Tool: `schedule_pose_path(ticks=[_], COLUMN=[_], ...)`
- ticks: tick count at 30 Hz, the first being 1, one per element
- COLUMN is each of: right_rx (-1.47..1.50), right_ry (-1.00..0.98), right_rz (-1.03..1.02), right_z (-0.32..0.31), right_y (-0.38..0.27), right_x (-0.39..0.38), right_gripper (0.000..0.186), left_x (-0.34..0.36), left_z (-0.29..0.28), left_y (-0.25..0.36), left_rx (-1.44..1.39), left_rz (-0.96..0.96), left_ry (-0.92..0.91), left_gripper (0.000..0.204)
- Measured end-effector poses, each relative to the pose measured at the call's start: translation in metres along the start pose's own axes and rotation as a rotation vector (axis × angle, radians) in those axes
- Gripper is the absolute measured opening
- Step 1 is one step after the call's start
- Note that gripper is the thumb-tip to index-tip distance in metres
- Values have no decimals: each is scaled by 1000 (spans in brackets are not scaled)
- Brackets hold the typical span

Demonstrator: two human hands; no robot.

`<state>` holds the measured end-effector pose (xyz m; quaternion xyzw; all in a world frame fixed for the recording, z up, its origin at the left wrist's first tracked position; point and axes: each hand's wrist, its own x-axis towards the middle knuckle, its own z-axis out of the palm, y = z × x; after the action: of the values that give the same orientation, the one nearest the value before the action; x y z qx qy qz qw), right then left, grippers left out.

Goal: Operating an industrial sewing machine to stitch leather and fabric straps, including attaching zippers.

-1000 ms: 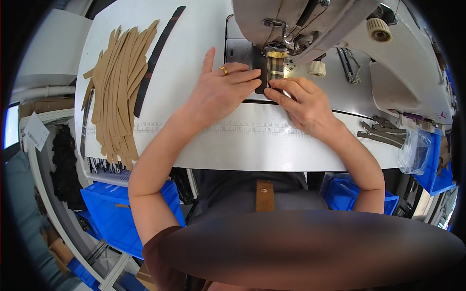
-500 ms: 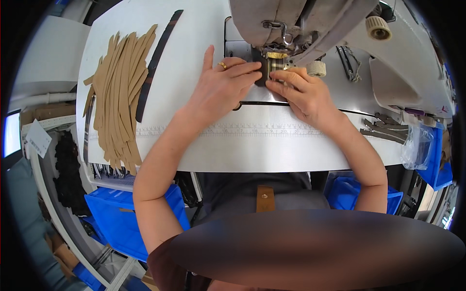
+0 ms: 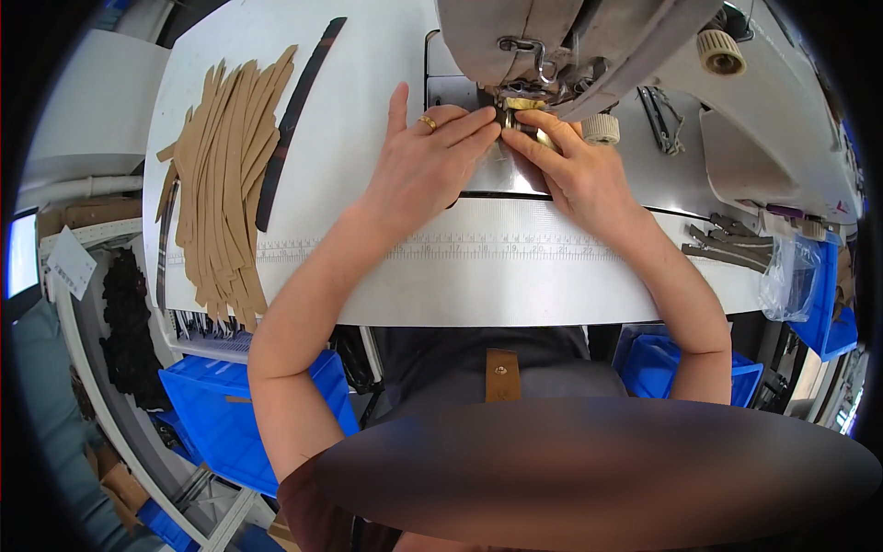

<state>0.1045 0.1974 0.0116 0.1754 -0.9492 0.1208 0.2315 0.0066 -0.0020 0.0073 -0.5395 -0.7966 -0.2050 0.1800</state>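
My left hand (image 3: 425,168) lies beside the needle area of a sewing machine (image 3: 607,41). Its fingers are stretched out and its fingertips press on a small dark fabric piece (image 3: 504,117); one finger wears a ring. From the other side, my right hand (image 3: 590,173) has its foremost fingers bent in at the same piece, seemingly gripping its right edge. The fingers cover most of the fabric, so its full shape is hidden. Its front part sits by the presser foot, on the metal machine bed (image 3: 520,175).
Many tan fabric strips (image 3: 225,184) lie in a pile at left, beside a long dark strip (image 3: 302,124). A printed ruler (image 3: 441,248) runs along the table. Tweezers-like tools (image 3: 658,120) and dark strips (image 3: 727,247) lie at right. Blue bins (image 3: 216,419) stand below.
Both hands have edged slightly forward toward the needle, and the fingertips have come closer together. Less of the fabric shows between them now.
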Motion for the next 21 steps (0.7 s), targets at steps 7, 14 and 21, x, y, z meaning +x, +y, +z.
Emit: schedule_pose_path(ticks=[7,14,21], right_rx=[-101,-98,35], right_ry=[32,-10,75], right_rz=[67,124,121], right_z=[7,-5,-19], right_y=[-3,-9,-19], right_x=[0,-8,-22], right_gripper=[40,39,31], left_x=[2,5,24], left_z=[3,3,-20], left_y=[-1,-1,-33], left_rx=[-2,-28,-619], left_rz=[-35,-53,-575], left_ry=[9,-32,-132], left_gripper=[26,26,28])
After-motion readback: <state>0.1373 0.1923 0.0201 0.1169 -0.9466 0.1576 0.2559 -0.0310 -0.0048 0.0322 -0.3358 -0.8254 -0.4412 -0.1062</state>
